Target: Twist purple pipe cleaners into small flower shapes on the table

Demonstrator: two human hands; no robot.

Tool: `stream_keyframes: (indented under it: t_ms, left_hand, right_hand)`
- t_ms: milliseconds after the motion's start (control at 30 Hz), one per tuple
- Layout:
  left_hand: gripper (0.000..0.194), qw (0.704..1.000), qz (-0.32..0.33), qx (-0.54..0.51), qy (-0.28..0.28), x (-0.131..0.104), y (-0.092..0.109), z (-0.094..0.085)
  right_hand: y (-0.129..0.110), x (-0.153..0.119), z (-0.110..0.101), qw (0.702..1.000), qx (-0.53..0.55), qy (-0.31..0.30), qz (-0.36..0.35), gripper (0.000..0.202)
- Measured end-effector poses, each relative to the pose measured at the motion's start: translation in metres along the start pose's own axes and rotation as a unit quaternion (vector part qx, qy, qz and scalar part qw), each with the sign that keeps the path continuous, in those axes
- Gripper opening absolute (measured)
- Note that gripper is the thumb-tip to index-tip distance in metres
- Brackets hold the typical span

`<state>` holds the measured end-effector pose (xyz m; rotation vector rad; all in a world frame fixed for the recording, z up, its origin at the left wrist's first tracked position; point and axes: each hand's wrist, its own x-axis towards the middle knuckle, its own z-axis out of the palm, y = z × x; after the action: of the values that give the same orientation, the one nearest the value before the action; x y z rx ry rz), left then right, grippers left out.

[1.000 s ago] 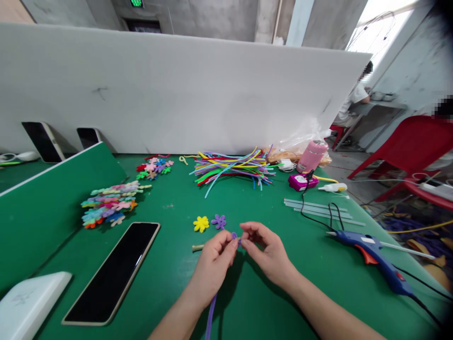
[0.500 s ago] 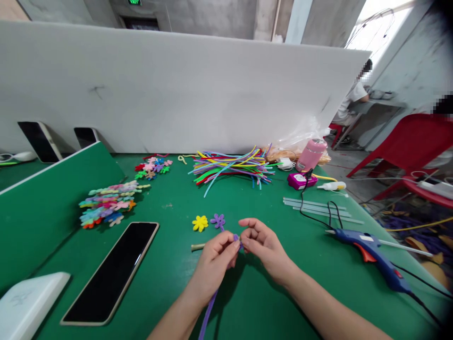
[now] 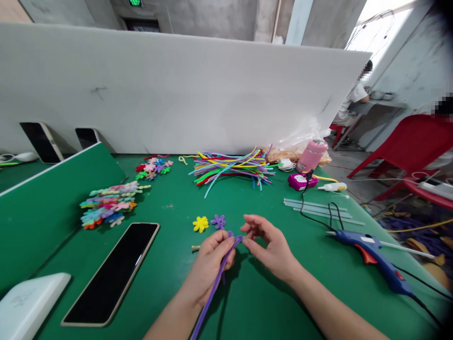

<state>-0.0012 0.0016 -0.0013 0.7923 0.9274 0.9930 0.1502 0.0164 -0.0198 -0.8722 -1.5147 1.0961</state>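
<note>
My left hand (image 3: 214,257) pinches a purple pipe cleaner (image 3: 208,302) between thumb and fingers. Its long tail runs down across the palm side to the bottom of the view, and a small bent loop sticks out past the fingertips. At that loop's right end, my right hand (image 3: 269,243) has thumb and finger closed on the purple stem; the exact contact is small. A purple flower (image 3: 218,222) and a yellow flower (image 3: 200,224) lie flat just beyond my left hand. The end of an olive-green stick (image 3: 196,249) shows left of my left hand, the rest hidden.
Loose pipe cleaners (image 3: 231,167) are heaped at the back. Finished flowers (image 3: 109,203) are piled left, beside a phone (image 3: 113,274). On the right lie a blue glue gun (image 3: 371,252) with its cord, glue sticks (image 3: 318,208), a purple box (image 3: 302,182) and a pink bottle (image 3: 312,156).
The purple pipe cleaner's tail now crosses over my left thumb instead of hanging below the hand. A loop shows at my fingertips, and my right hand has shifted slightly right.
</note>
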Motion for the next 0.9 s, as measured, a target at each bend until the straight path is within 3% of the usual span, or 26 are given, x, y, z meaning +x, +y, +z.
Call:
stream_keyframes:
  t_ms: [167, 300, 667, 900]
  left_hand:
    - [0.025, 0.999, -0.017, -0.02, -0.034, 0.0, -0.002, -0.001]
    - [0.023, 1.0, -0.017, 0.007, -0.025, -0.003, 0.001, 0.002]
    - [0.024, 0.999, -0.003, 0.04, 0.018, -0.006, 0.008, 0.008]
    - [0.024, 0.999, -0.023, -0.007, -0.022, -0.002, 0.002, 0.003]
  right_hand:
    - [-0.002, -0.002, -0.003, 0.982, -0.148, -0.034, -0.115, 0.037]
    - [-0.003, 0.0, -0.005, 0.954, -0.23, -0.035, -0.188, 0.034]
    - [-0.006, 0.001, -0.007, 0.944, -0.251, -0.045, -0.208, 0.041]
    - [-0.01, 0.003, -0.013, 0.896, -0.329, -0.096, -0.282, 0.041]
